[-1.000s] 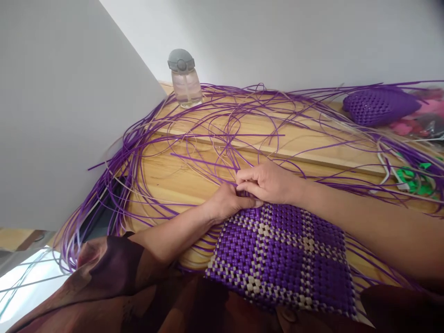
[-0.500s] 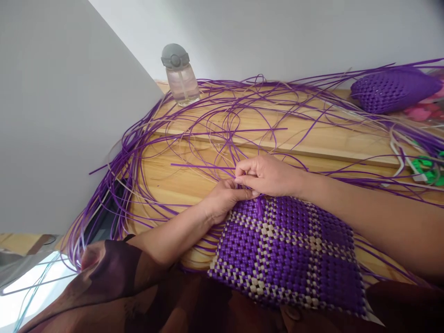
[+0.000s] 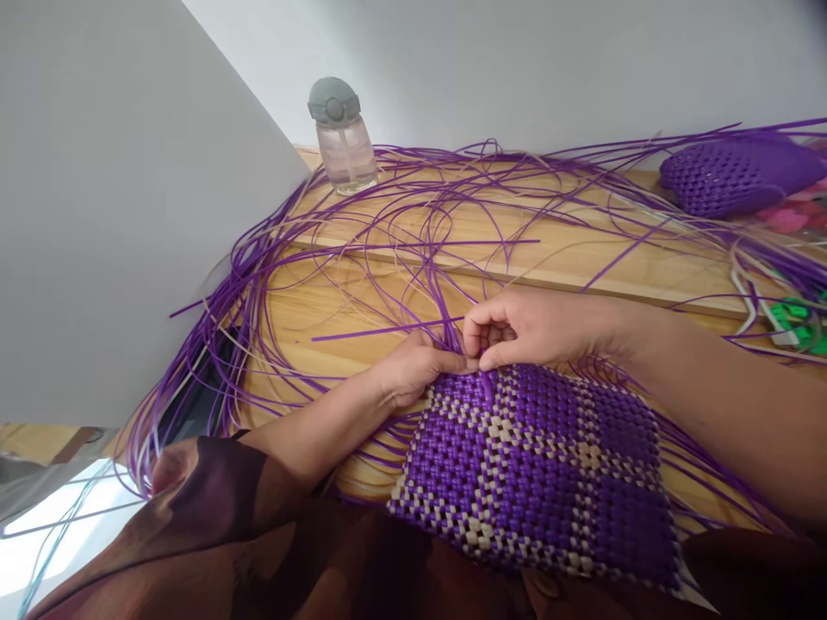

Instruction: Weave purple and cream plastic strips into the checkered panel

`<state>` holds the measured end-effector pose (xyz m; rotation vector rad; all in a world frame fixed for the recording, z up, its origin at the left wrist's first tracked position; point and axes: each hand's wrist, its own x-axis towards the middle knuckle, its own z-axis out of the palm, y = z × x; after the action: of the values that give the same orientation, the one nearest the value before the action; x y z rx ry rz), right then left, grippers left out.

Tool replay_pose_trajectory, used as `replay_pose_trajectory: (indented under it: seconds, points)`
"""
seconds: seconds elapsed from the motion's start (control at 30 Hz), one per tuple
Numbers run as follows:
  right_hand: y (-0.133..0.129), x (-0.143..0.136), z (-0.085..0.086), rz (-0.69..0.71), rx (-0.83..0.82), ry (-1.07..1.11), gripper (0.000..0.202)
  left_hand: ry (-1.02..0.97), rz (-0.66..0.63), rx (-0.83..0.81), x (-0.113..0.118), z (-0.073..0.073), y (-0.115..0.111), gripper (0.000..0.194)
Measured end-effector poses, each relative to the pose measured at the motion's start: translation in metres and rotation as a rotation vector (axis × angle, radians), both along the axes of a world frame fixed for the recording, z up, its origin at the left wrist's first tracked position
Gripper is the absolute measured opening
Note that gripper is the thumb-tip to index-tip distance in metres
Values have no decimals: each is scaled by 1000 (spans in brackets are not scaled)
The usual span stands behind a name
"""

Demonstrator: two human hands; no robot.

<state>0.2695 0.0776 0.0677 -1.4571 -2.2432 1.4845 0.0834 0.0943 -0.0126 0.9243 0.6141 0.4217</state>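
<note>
A purple and cream woven piece (image 3: pixel 543 474) lies tilted near my lap, long loose strands running out from its top and side edges. At its upper left corner my left hand (image 3: pixel 419 366) pinches the edge between thumb and fingers. Just beside it, my right hand (image 3: pixel 510 331) has its fingers curled and thumb pressed at the top edge, around purple strands (image 3: pixel 444 301). The thumb and fingertips of both hands nearly meet. A short purple strand end (image 3: pixel 487 387) hangs over the woven face below my right thumb.
A clear bottle with a grey lid (image 3: pixel 345 142) stands at the back left of the wooden table (image 3: pixel 633 258). Loops of strands (image 3: pixel 239 258) spread along the back and left. A purple woven item (image 3: pixel 730 172) and green pieces (image 3: pixel 801 323) lie at the right.
My right hand has moved slightly right, and its fingers have curled lower beside the woven edge. The long purple strand end at the left has tilted. My left hand stays nearly in place.
</note>
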Motion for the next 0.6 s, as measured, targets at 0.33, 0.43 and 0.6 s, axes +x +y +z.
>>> replay_pose_trajectory:
  seconds: [0.33,0.43,0.6]
  points:
    - [1,1,-2,-3,-38,-98,17,31,-36,-66,0,-3,4,19]
    - [3,1,0,27,-41,-123,17,12,-55,-59,-1,-4,3,21]
    - [4,-2,8,63,-35,-207,19,14,-50,-81,0,0,2,18]
